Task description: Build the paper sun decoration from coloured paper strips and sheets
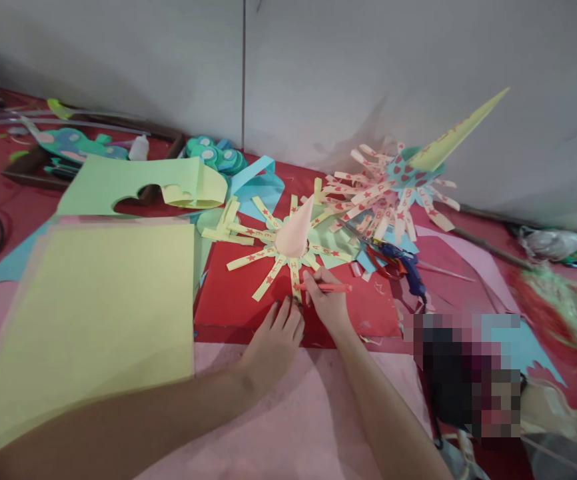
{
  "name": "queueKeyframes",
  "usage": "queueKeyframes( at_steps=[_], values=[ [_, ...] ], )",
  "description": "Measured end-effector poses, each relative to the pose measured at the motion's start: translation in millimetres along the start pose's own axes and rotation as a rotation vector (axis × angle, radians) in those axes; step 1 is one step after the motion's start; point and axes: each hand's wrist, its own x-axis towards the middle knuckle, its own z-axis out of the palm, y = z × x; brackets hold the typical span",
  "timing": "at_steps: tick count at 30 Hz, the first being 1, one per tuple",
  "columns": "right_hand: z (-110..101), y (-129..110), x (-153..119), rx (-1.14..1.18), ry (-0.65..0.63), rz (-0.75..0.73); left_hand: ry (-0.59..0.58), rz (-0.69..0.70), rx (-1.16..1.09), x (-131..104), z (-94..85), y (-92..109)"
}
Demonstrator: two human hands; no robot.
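A paper craft with a pale pink cone (294,233) at its centre and yellow strips spreading around it lies on a red board (233,303). Red letters and stars mark the strips. My right hand (326,300) holds a red pen (331,288), its tip at the lower strip that points toward me. Beside it, my left hand (279,333) rests on the board's near part, fingers spread, fingertips at the end of that same strip. Nothing shows in the left hand.
Large yellow sheets (103,300) lie at the left, below a cut green sheet (128,180). Behind right stands a finished-looking cone craft (416,173), near scissors (388,263) and a blue glue gun (408,263). A wooden tray (28,175) holds cutouts.
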Motion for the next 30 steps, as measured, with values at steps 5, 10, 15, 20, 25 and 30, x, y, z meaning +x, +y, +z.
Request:
queueKeyframes(
  at_steps=[5, 10, 15, 20, 25, 30],
  values=[
    [0.2, -1.5, -0.1, -0.019, -0.004, -0.009, -0.014, 0.000, -0.024, -0.6, 0.0, 0.0],
    [-0.2, 0.5, 0.5, -0.042, 0.018, -0.029, -0.009, -0.015, -0.059, -0.8, 0.7, 0.0],
    [-0.6, 0.7, 0.2, -0.052, 0.015, -0.030, -0.019, -0.012, -0.070, -0.2, 0.0, 0.0],
    [-0.7, 0.6, 0.2, -0.039, -0.007, -0.022, -0.008, -0.011, -0.031, 0.1, -1.1, 0.1],
    [-0.3, 0.5, 0.3, -0.035, -0.003, -0.020, -0.025, -0.011, -0.041, -0.3, -0.7, 0.0],
    [-0.4, -0.3, 0.2, -0.038, -0.007, -0.025, -0.036, -0.022, -0.080, -0.4, 1.6, 0.2]
  ],
)
